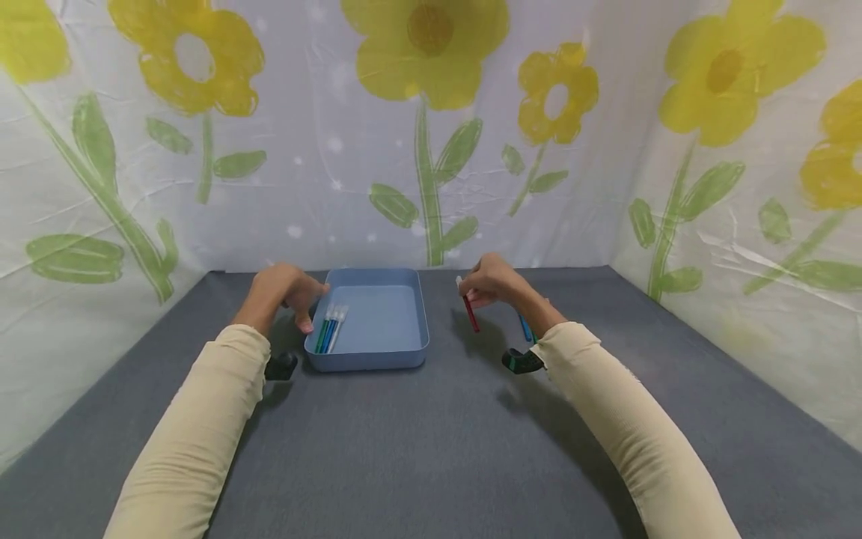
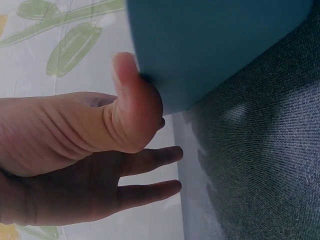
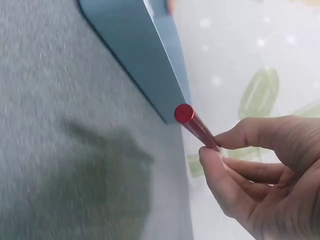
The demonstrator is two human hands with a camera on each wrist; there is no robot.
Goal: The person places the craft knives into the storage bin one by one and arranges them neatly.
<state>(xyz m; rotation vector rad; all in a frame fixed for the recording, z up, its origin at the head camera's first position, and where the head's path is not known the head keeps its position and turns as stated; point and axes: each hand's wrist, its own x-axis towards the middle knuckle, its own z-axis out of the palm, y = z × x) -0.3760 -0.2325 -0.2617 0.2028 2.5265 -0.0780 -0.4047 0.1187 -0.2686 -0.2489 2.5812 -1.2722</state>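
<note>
Pinching a red pen (image 1: pixel 471 314) between thumb and finger, the right hand (image 1: pixel 494 278) hung over the worktop (image 1: pixel 404 449), to the right of a blue tray (image 1: pixel 367 361). The left hand (image 1: pixel 286 288) stood wide, its thumb at the outside of the tray's left wall and two fingers spread straight. A strip of grey worktop ran between the tray's right wall and the red pen, and a broad stretch reached from the tray's front wall toward the person. The worktop's far edge met a flowered cloth (image 1: pixel 303 150) near the tray's back rim. The red pen was slim, round and glossy, with a flat end and a pale cap. Its long axis slanted: the capped end sat up at the fingertips, the red end pointed downward and toward the person. Capped pens (image 1: pixel 330 335) lay side by side near the tray's left wall, caps away from the person. A blue pen (image 1: pixel 524 329) showed beside the right forearm, partly hidden.
</note>
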